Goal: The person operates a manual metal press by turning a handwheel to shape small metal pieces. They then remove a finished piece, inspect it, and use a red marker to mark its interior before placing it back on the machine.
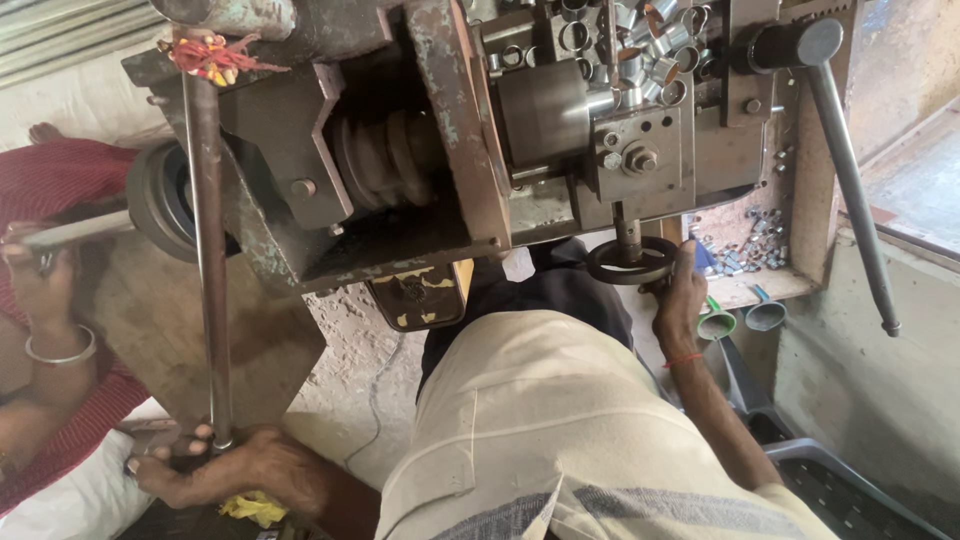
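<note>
Standing beside this worn grey metal lathe (pixel 400 150), I start at the left, where another person in a red garment (pixel 50 180) with a silver bangle (pixel 60 352) holds a thin bar. Next comes the long dull steel lever rod (pixel 207 270), running from a red-and-yellow thread tassel (pixel 210 55) at the far end down to the near edge. The left hand (pixel 235 465) is closed around its near end, fingers (pixel 180 440) curled tight on the shaft, above a scrap of yellow cloth (pixel 255 508). The rod looks stiff and heavy, probably greasy, so a full fist at the very end seems the surest hold.

Right of centre, below the shiny steel chuck (pixel 545 105), hangs the small dark iron handwheel (pixel 630 260). The right hand (pixel 682 300) grips its right rim, fingers wrapped closely. It looks rigid and smooth; the rim gives the best purchase.

Farther right lie short silver metal rings (pixel 640 45) piled at the far side, and a long grey handle bar (pixel 850 180).
</note>
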